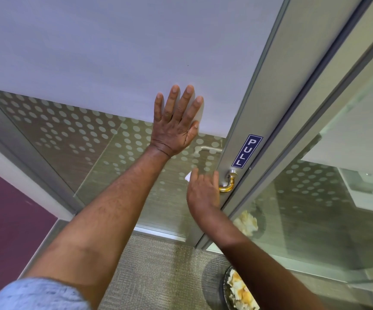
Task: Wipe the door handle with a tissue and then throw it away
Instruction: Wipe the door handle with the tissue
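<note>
Clearly the left hand lies flat and open on the glass door, holding nothing, probably to keep it steady. At its 5 o'clock, the right hand closes over the door handle with the tissue peeking out; a waste bin waits at 6 o'clock.

Under you lay a beige ribbed carpet floor. Directly on it, at the lower right beside the door frame, stood a wire waste basket holding crumpled tissues. To your left the carpet met a purple wall along a pale baseboard.
</note>
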Demonstrator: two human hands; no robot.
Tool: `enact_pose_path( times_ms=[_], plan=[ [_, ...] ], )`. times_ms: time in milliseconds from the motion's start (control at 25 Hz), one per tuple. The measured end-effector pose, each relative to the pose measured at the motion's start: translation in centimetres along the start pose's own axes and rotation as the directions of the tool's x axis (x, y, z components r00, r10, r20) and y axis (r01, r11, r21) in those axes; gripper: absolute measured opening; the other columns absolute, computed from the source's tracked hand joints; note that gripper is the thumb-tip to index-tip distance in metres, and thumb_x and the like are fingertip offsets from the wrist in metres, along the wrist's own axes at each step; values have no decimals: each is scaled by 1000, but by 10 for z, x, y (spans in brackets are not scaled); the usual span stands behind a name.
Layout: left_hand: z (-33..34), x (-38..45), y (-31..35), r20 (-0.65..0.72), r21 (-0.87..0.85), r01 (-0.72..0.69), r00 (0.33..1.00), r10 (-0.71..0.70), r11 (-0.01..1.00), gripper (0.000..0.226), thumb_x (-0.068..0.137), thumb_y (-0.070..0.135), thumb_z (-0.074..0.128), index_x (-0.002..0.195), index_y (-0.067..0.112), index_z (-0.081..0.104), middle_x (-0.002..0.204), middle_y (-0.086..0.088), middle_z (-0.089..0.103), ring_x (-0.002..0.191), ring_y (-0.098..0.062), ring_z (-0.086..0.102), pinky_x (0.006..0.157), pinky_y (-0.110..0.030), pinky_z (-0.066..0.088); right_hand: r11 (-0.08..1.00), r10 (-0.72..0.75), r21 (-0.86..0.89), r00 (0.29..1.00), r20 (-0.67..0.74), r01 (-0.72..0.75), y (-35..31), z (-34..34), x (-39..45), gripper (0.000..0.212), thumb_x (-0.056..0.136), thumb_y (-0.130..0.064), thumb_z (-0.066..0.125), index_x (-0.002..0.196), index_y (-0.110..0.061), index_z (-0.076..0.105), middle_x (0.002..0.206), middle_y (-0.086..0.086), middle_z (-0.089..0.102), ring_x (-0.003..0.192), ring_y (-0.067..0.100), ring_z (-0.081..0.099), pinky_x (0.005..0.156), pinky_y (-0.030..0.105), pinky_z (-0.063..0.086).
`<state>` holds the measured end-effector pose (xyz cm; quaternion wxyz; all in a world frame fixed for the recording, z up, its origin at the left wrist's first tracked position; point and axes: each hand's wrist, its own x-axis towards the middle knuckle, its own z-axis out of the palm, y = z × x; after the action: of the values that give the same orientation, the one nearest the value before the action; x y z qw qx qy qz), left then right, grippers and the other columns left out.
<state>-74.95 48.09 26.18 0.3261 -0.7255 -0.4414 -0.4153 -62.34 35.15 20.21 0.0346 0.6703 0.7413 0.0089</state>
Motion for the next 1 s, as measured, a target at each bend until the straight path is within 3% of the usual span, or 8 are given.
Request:
enact_pose_path(
  times_ms=[120,280,440,600,680,760,840,1000],
  plan=[
    [2,-1,-1,-11,1,-5,1000,5,1000,69,105,41,34,166,22,8,173,1,-21,160,-25,-19,129,-54,-8,995,-96,-56,984,-150,88,29,18,-20,45,95,-1,46,139,-8,43,111,7,58,108,28,56,126,53,13],
    [3,-1,0,-19,-11,-3,1000,3,1000,69,105,40,36,166,23,7,173,1,-21,160,-25,-18,129,-54,-8,982,-158,-113,986,-48,152,49,9,-8,17,106,-21,35,107,-16,51,90,5,59,92,29,63,116,49,26],
    [2,-1,1,-14,-13,-11,1000,10,1000,75,105,40,36,166,25,-6,173,1,-22,160,-26,-20,129,-54,-9,958,-204,-188,976,70,214,53,-7,12,59,103,-64,23,87,-20,58,62,-2,56,55,21,51,97,44,32],
    [1,-1,1,-9,-22,-8,1000,8,1000,74,106,40,34,166,25,-7,173,2,-23,160,-25,-20,128,-54,-8,981,-175,-89,984,-15,173,44,-7,16,68,109,-52,15,71,-21,62,52,-1,46,51,21,46,95,46,37],
    [1,-1,1,-5,-29,-7,1000,7,1000,73,106,41,33,166,25,-6,173,2,-23,160,-25,-20,128,-54,-8,992,-121,21,977,-175,127,42,4,3,59,109,-47,19,78,-20,62,66,0,58,67,22,55,96,45,37],
    [2,-2,0,-5,-30,-9,1000,9,1000,72,107,41,32,166,25,-5,173,2,-22,160,-25,-19,128,-54,-9,985,-133,69,945,-298,160,49,25,-17,37,104,-41,33,107,-17,61,93,1,61,91,24,56,106,47,35],
    [3,-2,0,-6,-31,-8,1000,8,999,72,107,41,32,166,25,-5,173,1,-21,160,-25,-19,129,-54,-9,981,-185,-13,922,-340,192,65,45,-28,40,100,-33,42,133,-14,53,110,4,60,107,26,56,118,52,30],
    [7,-3,-1,-8,-15,-9,1000,9,1000,73,106,41,34,166,25,-3,173,1,-20,161,-26,-17,129,-54,-9,962,-266,-159,889,-372,221,91,45,-24,38,93,-3,47,130,-12,53,102,5,60,104,28,57,122,53,20]
  ],
)
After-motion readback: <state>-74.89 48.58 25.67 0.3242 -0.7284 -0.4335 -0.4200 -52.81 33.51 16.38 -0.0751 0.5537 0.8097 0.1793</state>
